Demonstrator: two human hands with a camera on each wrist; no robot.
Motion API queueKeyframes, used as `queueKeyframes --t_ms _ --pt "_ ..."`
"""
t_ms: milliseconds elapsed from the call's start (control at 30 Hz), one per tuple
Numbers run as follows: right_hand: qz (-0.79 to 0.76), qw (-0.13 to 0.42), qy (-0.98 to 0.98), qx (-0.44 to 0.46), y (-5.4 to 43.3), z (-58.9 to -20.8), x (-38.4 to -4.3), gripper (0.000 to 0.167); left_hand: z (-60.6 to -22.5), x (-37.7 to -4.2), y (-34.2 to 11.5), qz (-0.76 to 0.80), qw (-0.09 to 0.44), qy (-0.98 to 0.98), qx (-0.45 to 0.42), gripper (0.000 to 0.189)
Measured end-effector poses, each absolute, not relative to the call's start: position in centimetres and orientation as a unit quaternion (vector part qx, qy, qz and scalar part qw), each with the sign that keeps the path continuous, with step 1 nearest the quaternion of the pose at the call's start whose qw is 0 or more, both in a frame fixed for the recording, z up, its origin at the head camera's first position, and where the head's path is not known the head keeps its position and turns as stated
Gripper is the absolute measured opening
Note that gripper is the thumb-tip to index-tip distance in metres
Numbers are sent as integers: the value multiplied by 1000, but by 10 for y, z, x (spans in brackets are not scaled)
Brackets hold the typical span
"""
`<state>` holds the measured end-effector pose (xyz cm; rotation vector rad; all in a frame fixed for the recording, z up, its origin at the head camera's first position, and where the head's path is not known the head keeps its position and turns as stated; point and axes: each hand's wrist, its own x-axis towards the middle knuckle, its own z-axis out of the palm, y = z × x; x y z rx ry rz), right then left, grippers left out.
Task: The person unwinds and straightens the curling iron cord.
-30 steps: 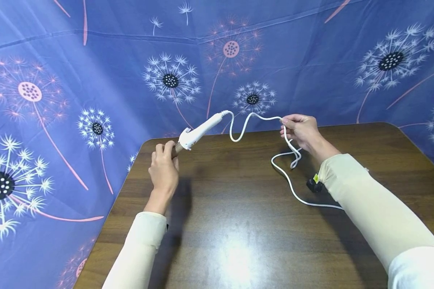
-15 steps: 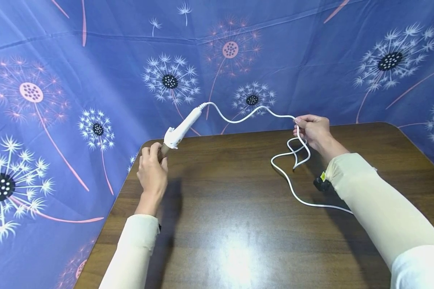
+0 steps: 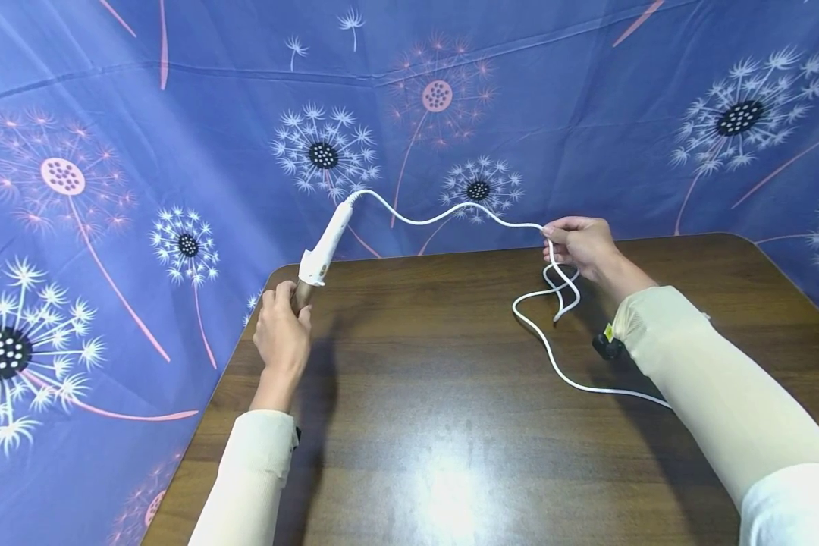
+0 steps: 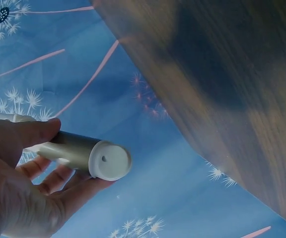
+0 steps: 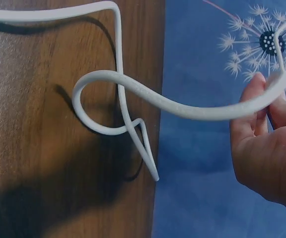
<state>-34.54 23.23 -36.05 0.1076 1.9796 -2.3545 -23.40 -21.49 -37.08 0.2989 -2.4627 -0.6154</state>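
Arms (image 3: 246,474) outstretched, the left hand (image 3: 282,334) grips a white-handled wand (image 3: 324,246); the right hand (image 3: 585,246) pinches its cord (image 3: 416,222).

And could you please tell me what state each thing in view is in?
Wand: held in the air, slanting; whether switched on cannot be told
Cord: joined to the wand, slack, loosely looped
Left hand: grips the wand's barrel
Right hand: pinches the cord
Table: glossy, a bright reflection on it
Cloth: hanging, creased
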Motion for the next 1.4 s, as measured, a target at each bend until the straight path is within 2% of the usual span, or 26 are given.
queueKeyframes --t_ms 167,333,667,1067,1400 --pt "-754 50 655 20 226 -359 -346 23 -371 -233 -219 -233 259 -928 131 40" --pt "-750 58 659 13 221 -358 -345 20 -371 -232 -222 -238 251 -928 138 41" --pt "-740 94 666 -4 214 -359 -343 20 -369 -231 -219 -243 251 -927 135 41" --pt "-751 132 646 -33 201 -360 -342 22 -361 -231 -214 -255 276 -919 120 43" --pt "-733 136 665 -45 198 -357 -338 10 -356 -232 -214 -264 265 -920 121 43"
